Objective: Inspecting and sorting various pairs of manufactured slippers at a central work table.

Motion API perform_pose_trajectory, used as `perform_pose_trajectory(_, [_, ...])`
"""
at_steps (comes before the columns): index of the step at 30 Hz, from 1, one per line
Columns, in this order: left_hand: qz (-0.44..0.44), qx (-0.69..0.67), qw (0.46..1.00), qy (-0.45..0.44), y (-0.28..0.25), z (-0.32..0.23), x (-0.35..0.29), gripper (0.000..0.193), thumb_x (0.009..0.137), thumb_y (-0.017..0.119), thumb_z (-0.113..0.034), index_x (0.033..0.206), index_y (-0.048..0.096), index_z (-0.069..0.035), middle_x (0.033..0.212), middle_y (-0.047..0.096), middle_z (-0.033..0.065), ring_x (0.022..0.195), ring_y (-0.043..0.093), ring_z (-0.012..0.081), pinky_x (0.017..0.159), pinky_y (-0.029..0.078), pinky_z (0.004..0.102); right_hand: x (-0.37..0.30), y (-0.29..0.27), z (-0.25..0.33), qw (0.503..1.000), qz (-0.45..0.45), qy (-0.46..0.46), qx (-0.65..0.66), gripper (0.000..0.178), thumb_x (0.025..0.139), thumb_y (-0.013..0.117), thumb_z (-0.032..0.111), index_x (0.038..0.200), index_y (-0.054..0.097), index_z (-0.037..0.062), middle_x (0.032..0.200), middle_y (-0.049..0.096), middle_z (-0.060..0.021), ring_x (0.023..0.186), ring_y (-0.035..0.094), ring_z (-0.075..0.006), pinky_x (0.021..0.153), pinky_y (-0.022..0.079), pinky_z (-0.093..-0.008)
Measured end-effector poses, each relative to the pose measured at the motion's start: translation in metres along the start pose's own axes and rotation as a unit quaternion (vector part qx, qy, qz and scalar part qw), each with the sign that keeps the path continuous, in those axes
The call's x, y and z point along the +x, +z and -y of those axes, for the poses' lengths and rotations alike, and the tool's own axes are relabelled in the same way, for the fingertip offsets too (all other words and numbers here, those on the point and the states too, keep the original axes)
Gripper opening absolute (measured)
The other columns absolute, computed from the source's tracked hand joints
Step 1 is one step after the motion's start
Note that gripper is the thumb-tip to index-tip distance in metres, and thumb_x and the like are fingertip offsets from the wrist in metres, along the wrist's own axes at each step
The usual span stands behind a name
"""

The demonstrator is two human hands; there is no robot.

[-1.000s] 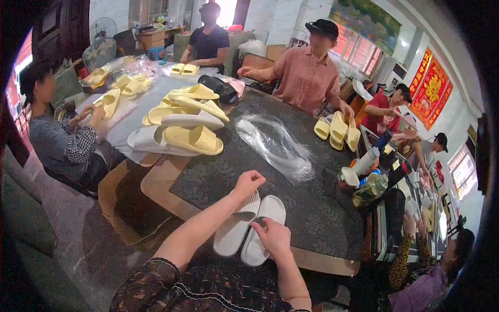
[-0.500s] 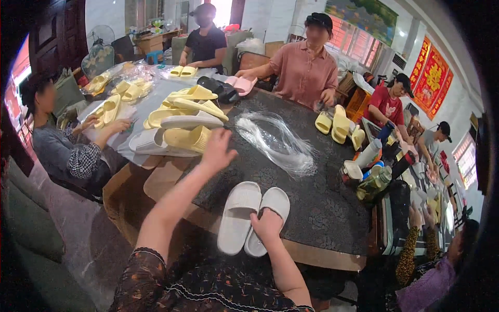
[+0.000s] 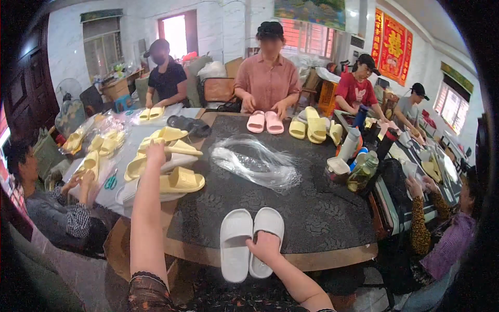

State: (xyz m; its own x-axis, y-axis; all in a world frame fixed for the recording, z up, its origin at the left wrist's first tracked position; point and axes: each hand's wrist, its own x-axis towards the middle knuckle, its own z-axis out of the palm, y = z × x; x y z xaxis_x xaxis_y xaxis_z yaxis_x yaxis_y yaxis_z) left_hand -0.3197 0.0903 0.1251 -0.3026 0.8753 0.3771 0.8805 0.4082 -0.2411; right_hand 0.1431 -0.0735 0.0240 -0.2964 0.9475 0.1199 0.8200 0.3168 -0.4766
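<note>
A pair of white slippers [image 3: 237, 260] lies side by side, toes pointing away from me, over the near table edge. My right hand [image 3: 266, 246] has its fingers inside the right slipper under the strap, its thumb at the gap between the two, gripping it. My left arm is stretched far forward. At its end my left hand [image 3: 156, 151] is closed on a yellow slipper [image 3: 174, 134] on top of a pile; the fingertips are partly hidden. Below it in the pile are another yellow slipper [image 3: 183, 180] and white ones.
A bundle of clear plastic strips [image 3: 254, 162] lies mid-table. Bottles [image 3: 349, 144] and a tub stand at the right. Across the table, a person in a pink shirt [image 3: 267, 78] handles pink slippers [image 3: 265, 121]. Teal scissors [image 3: 110, 181] lie at the left, near another person's hands.
My left hand has reached further forward onto the yellow slipper pile. The view has turned, and the pink slippers now stand before the person across the table. My right hand keeps the white slipper.
</note>
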Motion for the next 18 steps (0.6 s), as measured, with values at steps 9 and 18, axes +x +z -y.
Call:
perform_pose_trajectory(9, [-0.168,-0.075,0.983,0.016,0.004,-0.025,-0.018,0.022,0.077,0.064,-0.018,0.095,0.059,-0.006,0.094,0.061,0.0128,0.087,0.061,0.0316,0.076,0.049,0.0446,0.002,0.001,-0.002,1.000,0.011,-0.011,-0.001,0.046,0.076,0.061,0.045,0.077,0.064,-0.0008,0.071,0.064,-0.0189,0.067,0.064,-0.0365,0.063,0.051,-0.0462])
perform_pose_trajectory(18, [-0.459,-0.308,0.831,-0.057,-0.081,-0.009,-0.071,0.025,0.081,0.065,-0.016,0.096,0.051,-0.001,0.086,0.053,0.0192,0.086,0.052,0.0400,0.075,0.042,0.0464,-0.001,0.002,-0.016,0.999,0.009,-0.013,-0.045,0.045,0.077,0.062,0.045,0.083,0.064,0.0012,0.072,0.065,-0.0166,0.068,0.065,-0.0338,0.063,0.052,-0.0460])
